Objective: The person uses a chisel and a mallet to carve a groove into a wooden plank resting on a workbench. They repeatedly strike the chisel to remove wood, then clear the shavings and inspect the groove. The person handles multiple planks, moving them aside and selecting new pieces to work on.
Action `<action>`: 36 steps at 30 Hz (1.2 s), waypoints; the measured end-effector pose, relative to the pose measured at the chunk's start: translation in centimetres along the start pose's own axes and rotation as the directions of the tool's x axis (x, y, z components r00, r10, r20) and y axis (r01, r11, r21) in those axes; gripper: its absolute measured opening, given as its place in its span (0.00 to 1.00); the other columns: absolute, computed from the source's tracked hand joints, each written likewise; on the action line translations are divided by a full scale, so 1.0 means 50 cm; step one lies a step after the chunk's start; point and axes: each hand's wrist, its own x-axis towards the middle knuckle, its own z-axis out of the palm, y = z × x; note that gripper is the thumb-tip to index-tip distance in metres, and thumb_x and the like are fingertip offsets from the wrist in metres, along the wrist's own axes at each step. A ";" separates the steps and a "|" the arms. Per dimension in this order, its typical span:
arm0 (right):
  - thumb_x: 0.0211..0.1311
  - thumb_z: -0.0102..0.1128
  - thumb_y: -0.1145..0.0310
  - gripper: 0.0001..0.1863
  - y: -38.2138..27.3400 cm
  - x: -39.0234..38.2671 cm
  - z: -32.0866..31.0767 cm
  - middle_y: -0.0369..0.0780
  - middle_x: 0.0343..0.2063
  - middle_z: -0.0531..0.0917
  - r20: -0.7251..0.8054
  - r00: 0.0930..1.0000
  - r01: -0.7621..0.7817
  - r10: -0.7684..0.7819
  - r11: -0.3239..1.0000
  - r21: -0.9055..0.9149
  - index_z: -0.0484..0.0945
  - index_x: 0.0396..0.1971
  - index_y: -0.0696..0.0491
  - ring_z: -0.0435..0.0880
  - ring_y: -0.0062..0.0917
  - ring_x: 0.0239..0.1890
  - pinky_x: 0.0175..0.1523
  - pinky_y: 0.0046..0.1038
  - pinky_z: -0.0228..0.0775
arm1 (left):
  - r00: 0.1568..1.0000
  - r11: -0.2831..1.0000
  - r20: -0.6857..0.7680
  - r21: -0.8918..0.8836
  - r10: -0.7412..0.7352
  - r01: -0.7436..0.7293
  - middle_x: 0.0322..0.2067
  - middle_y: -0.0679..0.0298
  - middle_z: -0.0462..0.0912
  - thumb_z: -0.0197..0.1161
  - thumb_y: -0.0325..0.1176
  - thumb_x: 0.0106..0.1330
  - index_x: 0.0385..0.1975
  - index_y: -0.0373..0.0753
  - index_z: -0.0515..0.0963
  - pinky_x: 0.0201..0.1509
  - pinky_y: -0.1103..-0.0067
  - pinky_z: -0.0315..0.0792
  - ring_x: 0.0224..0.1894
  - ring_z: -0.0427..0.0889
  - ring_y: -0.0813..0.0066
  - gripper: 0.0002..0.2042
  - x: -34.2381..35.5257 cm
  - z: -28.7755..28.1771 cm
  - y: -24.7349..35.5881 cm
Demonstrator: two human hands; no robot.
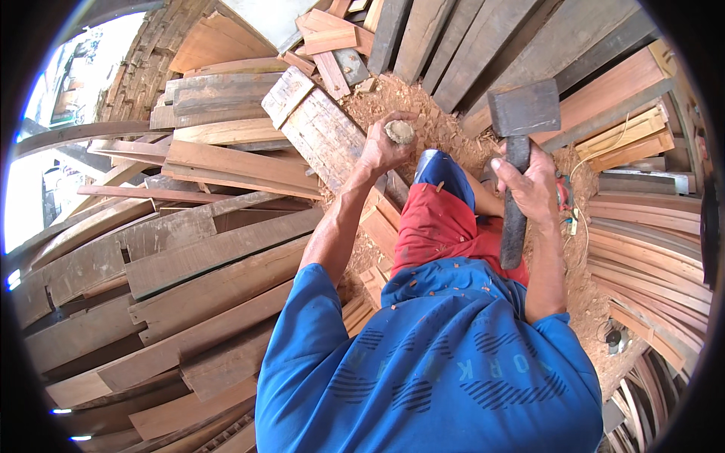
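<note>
Wearing a blue shirt (445,362) and red shorts (430,226). Gripping a dark mallet (518,140) in the right hand (535,181), to the right of the shorts, with fingers wrapped round the handle. Clasping a round-ended tool (400,133), mostly hidden, in curled fingers of the left hand (384,151), near a worn board (325,124). Surrounded by shavings (434,113), then by stacked planks (226,264).

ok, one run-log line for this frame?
left hand: gripping round-topped handle | right hand: holding dark mallet | nearby: worn plank, wood shavings
</note>
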 end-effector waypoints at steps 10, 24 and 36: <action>0.59 0.70 0.67 0.16 -0.023 0.008 -0.032 0.33 0.22 0.78 -0.077 0.996 0.054 -0.055 0.999 -0.007 0.76 0.40 0.60 0.76 0.14 0.20 0.28 0.21 0.71 | 0.997 0.996 -0.041 0.053 0.070 -0.068 0.27 0.61 0.87 0.69 0.33 0.57 0.46 0.41 0.84 0.39 0.76 0.79 0.31 0.85 0.77 0.16 -0.003 0.009 0.004; 0.59 0.71 0.68 0.18 -0.059 0.018 0.017 0.34 0.25 0.80 -0.061 0.993 0.107 -0.103 0.993 0.058 0.76 0.44 0.60 0.77 0.13 0.23 0.30 0.19 0.71 | 0.997 0.997 -0.033 0.045 0.065 -0.064 0.39 0.58 0.87 0.70 0.34 0.60 0.47 0.40 0.83 0.52 0.73 0.77 0.45 0.85 0.71 0.15 -0.020 0.004 -0.001; 0.60 0.69 0.67 0.17 -0.063 0.024 0.042 0.36 0.26 0.81 -0.009 0.998 0.065 -0.066 0.996 -0.057 0.76 0.45 0.59 0.80 0.20 0.25 0.33 0.25 0.74 | 0.993 0.994 -0.051 0.037 0.109 -0.107 0.39 0.56 0.87 0.71 0.33 0.60 0.46 0.39 0.83 0.51 0.72 0.77 0.44 0.85 0.71 0.15 -0.022 0.005 -0.004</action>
